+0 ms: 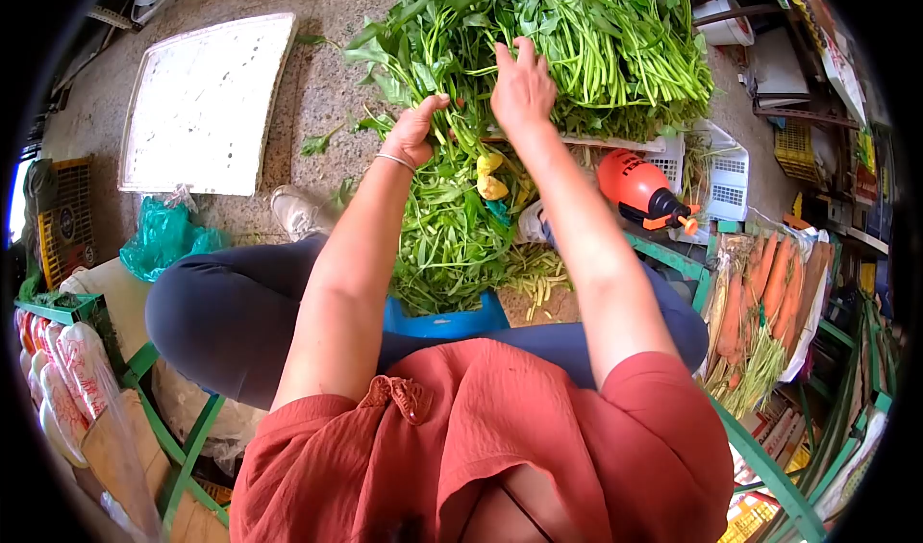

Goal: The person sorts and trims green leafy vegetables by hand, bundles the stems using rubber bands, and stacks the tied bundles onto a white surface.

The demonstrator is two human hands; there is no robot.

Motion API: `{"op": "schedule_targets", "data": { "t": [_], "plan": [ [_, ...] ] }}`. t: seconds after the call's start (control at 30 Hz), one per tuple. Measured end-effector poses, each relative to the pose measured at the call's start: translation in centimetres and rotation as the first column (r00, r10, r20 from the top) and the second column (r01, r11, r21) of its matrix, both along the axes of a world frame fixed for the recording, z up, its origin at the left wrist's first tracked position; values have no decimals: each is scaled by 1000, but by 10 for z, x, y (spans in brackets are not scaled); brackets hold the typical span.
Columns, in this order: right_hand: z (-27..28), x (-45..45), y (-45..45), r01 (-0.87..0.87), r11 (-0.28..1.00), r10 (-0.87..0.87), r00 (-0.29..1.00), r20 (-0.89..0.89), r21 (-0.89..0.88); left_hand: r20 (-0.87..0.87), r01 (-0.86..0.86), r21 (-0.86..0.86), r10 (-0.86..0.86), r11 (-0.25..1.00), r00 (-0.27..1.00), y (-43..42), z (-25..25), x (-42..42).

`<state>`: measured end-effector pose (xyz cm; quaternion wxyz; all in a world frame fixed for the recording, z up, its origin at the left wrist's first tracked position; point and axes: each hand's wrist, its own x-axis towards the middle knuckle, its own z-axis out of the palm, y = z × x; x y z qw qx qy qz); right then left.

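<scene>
A large heap of long-stemmed leafy greens [615, 38], looking like water spinach, fills the top of the head view. My left hand [413, 135] is closed around some stems at the heap's near left edge, its fingers partly hidden by leaves. My right hand [524, 86] reaches onto the heap, fingers apart and touching the stems. Below my hands, between my knees, loose greens [437, 240] fill a blue tub [447, 324]. Yellow pieces [490, 178], of a kind I cannot make out, lie among the leaves by my right wrist.
An orange spray bottle [635, 183] stands right of my right forearm, beside a white plastic basket [726, 173]. Bundled carrots [769, 283] lie farther right. A white board [207, 101] lies on the floor at left, with a green plastic bag [168, 240] below it.
</scene>
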<state>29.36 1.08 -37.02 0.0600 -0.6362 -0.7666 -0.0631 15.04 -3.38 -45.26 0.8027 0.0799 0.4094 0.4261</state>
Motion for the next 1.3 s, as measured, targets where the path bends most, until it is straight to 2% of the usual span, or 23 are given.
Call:
{"op": "schedule_targets", "data": {
  "t": [0.03, 0.1, 0.13, 0.17, 0.23, 0.3, 0.33, 0.43, 0.5, 0.57, 0.63, 0.7, 0.73, 0.77, 0.83, 0.87, 0.9, 0.97, 1.0, 1.03, 1.13, 1.2, 1.3],
  "plan": [
    [0, 2, 12, 42, 995, -21, 977, 214, -93, -2, -2, 1, 2, 1000, 1000, -2, 3, -1],
    [3, 8, 23, -3, 987, 26, 990, 139, -160, 141, -36, -3, 36, 999, 989, -8, 10, -3],
    [23, 5, 18, -86, 996, 87, 995, 47, -17, 191, -69, -10, 69, 998, 979, -13, 16, -4],
    [42, 2, 12, -50, 986, 45, 999, -30, -160, 193, -77, -15, 79, 997, 978, -15, 13, -6],
    [53, -4, -2, -52, 989, 19, 974, -226, -140, 213, -30, -2, 30, 1000, 977, -23, 3, -10],
    [58, -18, -24, 38, 960, -146, 915, -377, -279, 196, -27, -24, 31, 999, 980, -30, -3, -5],
    [45, -18, -31, -27, 941, -161, 842, -515, -337, 207, -57, -17, 60, 998, 977, -32, -6, -2],
    [38, -32, -64, 3, 891, -298, 758, -580, -454, 204, -133, -15, 133, 991, 970, -43, -7, 1],
    [9, -33, -78, -2, 906, -248, 807, -536, -423, 244, -151, -45, 158, 987, 957, -48, -7, 5],
    [10, -37, -99, -71, 960, -69, 876, -477, -270, 183, -137, -40, 142, 990, 973, -49, -14, 5],
    [-2, -33, -110, -236, 968, 105, 700, -707, -89, 289, -117, 39, 101, 992, 952, -54, -8, 0],
    [-4, -14, -108, -42, 989, -84, 629, -773, -142, 299, -119, 7, 112, 993, 948, -60, 1, -2],
    [7, -7, -110, 178, 968, -249, 633, -733, -176, 306, -138, 55, 114, 989, 945, -62, 7, -4],
    [0, 2, -107, 245, 877, -481, 467, -742, -414, 304, -139, 53, 116, 989, 946, -65, 14, -4],
    [12, 10, -104, -57, 520, -819, 248, -517, -852, 354, -133, 51, 107, 990, 929, -71, 29, -2],
    [8, 12, -106, -361, 427, -861, 117, -495, -829, 426, -53, 68, 19, 996, 905, -72, 26, -3],
    [2, 8, -107, -507, 429, -853, 44, -520, -748, 427, -49, 71, 13, 996, 904, -73, 28, -1],
    [-8, 3, -103, -515, 506, -699, 226, -679, -692, 320, -67, 85, 36, 994, 947, -77, 32, 1],
    [-18, 0, -100, -453, 549, -696, 217, -684, -702, 190, -72, 61, 59, 995, 980, -80, 25, 2],
    [-24, -3, -98, -460, 610, -659, 157, -735, -645, 152, -39, 65, 29, 997, 988, -83, 30, 1],
    [-25, -9, -98, -513, 585, -693, 86, -716, -628, 210, -50, 70, 34, 996, 977, -89, 40, -1],
    [-21, -10, -103, -505, 611, -717, -26, -696, -610, 305, -166, 25, 150, 986, 940, -90, 43, 2],
    [-21, -9, -107, -428, 653, -711, -63, -701, -624, 272, -132, 70, 108, 989, 956, -87, 29, -1]
  ]
}}
